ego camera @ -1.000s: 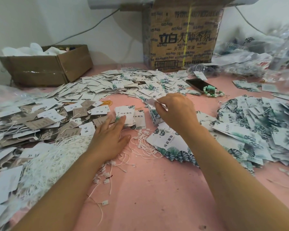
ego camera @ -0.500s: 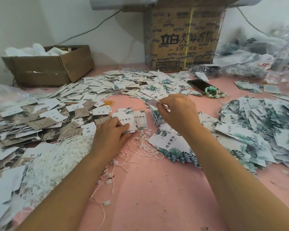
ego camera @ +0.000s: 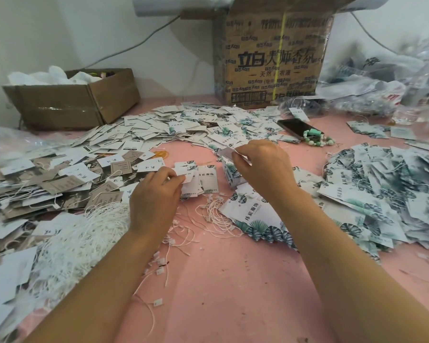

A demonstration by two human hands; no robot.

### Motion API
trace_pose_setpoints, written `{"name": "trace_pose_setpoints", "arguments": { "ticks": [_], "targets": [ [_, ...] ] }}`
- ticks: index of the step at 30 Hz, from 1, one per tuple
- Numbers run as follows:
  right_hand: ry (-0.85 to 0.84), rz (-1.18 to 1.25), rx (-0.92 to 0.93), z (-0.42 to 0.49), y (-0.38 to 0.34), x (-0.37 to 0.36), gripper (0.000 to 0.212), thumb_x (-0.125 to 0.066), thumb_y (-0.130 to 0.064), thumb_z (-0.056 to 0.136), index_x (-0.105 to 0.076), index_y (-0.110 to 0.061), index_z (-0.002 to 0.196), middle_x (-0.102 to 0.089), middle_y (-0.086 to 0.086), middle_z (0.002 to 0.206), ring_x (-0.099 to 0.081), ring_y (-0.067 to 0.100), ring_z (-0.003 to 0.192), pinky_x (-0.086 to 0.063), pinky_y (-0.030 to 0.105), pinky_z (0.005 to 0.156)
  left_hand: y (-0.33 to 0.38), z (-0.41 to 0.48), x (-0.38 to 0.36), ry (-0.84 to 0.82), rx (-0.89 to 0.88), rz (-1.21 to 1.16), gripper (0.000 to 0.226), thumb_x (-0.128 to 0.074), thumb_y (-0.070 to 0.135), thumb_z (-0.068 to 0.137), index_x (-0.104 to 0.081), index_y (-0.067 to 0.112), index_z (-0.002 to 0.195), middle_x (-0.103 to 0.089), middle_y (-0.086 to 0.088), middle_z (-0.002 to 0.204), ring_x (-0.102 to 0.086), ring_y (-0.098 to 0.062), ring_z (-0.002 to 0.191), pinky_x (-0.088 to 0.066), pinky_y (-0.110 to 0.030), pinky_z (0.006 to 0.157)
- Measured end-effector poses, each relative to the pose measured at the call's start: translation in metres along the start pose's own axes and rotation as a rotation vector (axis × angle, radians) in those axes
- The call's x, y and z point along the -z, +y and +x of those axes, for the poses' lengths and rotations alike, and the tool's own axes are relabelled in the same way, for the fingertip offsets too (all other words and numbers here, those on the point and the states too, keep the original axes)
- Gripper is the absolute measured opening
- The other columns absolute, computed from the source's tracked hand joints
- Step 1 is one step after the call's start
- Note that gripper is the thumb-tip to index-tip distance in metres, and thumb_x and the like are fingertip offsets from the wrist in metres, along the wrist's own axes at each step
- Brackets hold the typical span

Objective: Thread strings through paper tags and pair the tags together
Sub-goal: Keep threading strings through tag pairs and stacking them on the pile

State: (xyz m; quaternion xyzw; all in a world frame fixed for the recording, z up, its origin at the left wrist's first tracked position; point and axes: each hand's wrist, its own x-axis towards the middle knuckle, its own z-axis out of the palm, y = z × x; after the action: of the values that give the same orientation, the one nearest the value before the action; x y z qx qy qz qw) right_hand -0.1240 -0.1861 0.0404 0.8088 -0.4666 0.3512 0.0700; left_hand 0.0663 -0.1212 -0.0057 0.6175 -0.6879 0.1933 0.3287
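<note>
My left hand (ego camera: 156, 194) pinches the edge of a small white tag (ego camera: 187, 175) lying on a short row of white leaf-print tags (ego camera: 208, 179) in the middle of the pink table. My right hand (ego camera: 263, 167) is raised just right of it and pinches a small tag (ego camera: 227, 152) with a thin white string at its fingertips, above a small stack of leaf-print tags (ego camera: 230, 174). Loose white strings (ego camera: 216, 214) lie between my forearms. A thick heap of strings (ego camera: 84, 233) lies at the left.
Tag heaps cover the left (ego camera: 47, 179), the back (ego camera: 183, 125) and the right (ego camera: 386, 194). A phone (ego camera: 295, 127) and green bead bracelet (ego camera: 317, 141) lie back right. Cardboard boxes stand at the back left (ego camera: 79, 102) and centre (ego camera: 273, 60). Plastic bags (ego camera: 382, 90) fill the far right.
My left hand went from lying flat on the table to curling and pinching a white tag. My right hand stayed raised with its tag and string.
</note>
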Motion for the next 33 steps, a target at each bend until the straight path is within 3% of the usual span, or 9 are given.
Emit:
{"name": "trace_pose_setpoints", "arguments": {
  "ticks": [4, 11, 16, 18, 20, 22, 26, 30, 33],
  "targets": [
    [0.006, 0.037, 0.063, -0.002, -0.005, -0.001, 0.031, -0.05, -0.022, 0.094, -0.068, -0.006, 0.076, -0.048, -0.001, 0.06, -0.043, 0.017, 0.063, -0.038, 0.028, 0.054, -0.002, -0.002, -0.002, 0.007, 0.086, -0.105, 0.016, -0.07, 0.003, 0.081, -0.073, 0.002, 0.096, -0.069, -0.009, 0.094, -0.065, -0.029, 0.068, -0.047, -0.03, 0.056],
    [-0.123, 0.053, 0.272, -0.015, -0.03, -0.018, 0.033, -0.043, -0.031, 0.097, -0.071, -0.012, 0.097, -0.063, 0.003, 0.074, -0.058, 0.023, 0.076, -0.046, 0.029, 0.06, 0.001, 0.001, -0.007, 0.008, 0.265, -0.346, 0.031, -0.058, -0.011, 0.08, -0.07, 0.0, 0.105, -0.066, -0.013, 0.114, -0.062, -0.026, 0.105, -0.046, -0.033, 0.094],
    [-0.297, -0.012, 0.299, -0.022, -0.033, -0.032, 0.035, -0.035, -0.036, 0.098, -0.06, -0.021, 0.118, -0.062, 0.001, 0.098, -0.054, 0.023, 0.098, -0.043, 0.034, 0.07, -0.001, 0.002, -0.01, -0.029, 0.613, -0.63, 0.032, -0.051, -0.001, 0.083, -0.073, 0.017, 0.098, -0.072, 0.0, 0.099, -0.06, -0.02, 0.062, -0.051, -0.023, 0.056],
    [-0.317, -0.014, 0.31, -0.022, -0.032, -0.034, 0.036, -0.034, -0.037, 0.099, -0.057, -0.022, 0.122, -0.061, 0.0, 0.1, -0.055, 0.021, 0.098, -0.044, 0.033, 0.07, -0.005, 0.004, -0.011, 0.019, 0.733, -0.822, 0.019, -0.054, 0.014, 0.09, -0.072, 0.02, 0.088, -0.071, 0.01, 0.078, -0.06, -0.015, 0.068, -0.052, -0.026, 0.061],
    [-0.306, 0.005, 0.347, -0.023, -0.033, -0.036, 0.035, -0.036, -0.037, 0.099, -0.055, -0.022, 0.124, -0.06, 0.001, 0.097, -0.055, 0.022, 0.097, -0.042, 0.034, 0.066, -0.011, 0.006, -0.01, 0.043, 0.82, -0.928, 0.015, -0.059, 0.028, 0.091, -0.07, 0.021, 0.085, -0.07, 0.004, 0.083, -0.065, -0.02, 0.084, -0.055, -0.036, 0.075],
    [-0.259, 0.074, 0.385, -0.027, -0.035, -0.037, 0.033, -0.041, -0.033, 0.098, -0.057, -0.021, 0.125, -0.061, 0.005, 0.091, -0.057, 0.027, 0.091, -0.042, 0.037, 0.063, -0.016, 0.007, -0.009, 0.036, 0.848, -0.974, 0.006, -0.067, 0.019, 0.086, -0.068, 0.023, 0.09, -0.068, -0.003, 0.101, -0.066, -0.022, 0.089, -0.057, -0.037, 0.075],
    [-0.109, 0.127, 0.406, -0.029, -0.04, -0.033, 0.022, -0.067, -0.017, 0.082, -0.071, -0.012, 0.102, -0.058, 0.009, 0.061, -0.06, 0.028, 0.059, -0.041, 0.029, 0.043, -0.017, 0.011, -0.005, 0.044, 0.879, -1.201, 0.052, -0.069, -0.005, 0.077, -0.059, 0.027, 0.117, -0.052, -0.003, 0.122, -0.063, -0.018, 0.09, -0.053, -0.022, 0.057],
    [-0.036, 0.173, 0.399, -0.028, -0.04, -0.033, 0.027, -0.079, -0.016, 0.067, -0.074, -0.011, 0.093, -0.056, 0.006, 0.053, -0.057, 0.024, 0.049, -0.038, 0.023, 0.037, -0.017, 0.012, -0.003, -0.05, 0.914, -1.476, 0.085, -0.06, -0.013, 0.075, -0.032, 0.028, 0.144, -0.057, -0.01, 0.113, -0.066, -0.018, 0.078, -0.053, -0.025, 0.051],
    [-0.051, 0.22, 0.404, -0.028, -0.039, -0.032, 0.028, -0.072, -0.023, 0.069, -0.074, -0.014, 0.095, -0.057, 0.006, 0.055, -0.058, 0.025, 0.051, -0.039, 0.025, 0.039, -0.016, 0.012, 0.0, -0.156, 0.914, -1.558, 0.068, -0.049, -0.017, 0.081, -0.035, 0.013, 0.141, -0.068, -0.01, 0.096, -0.069, -0.018, 0.07, -0.054, -0.028, 0.051]
  ]
}}
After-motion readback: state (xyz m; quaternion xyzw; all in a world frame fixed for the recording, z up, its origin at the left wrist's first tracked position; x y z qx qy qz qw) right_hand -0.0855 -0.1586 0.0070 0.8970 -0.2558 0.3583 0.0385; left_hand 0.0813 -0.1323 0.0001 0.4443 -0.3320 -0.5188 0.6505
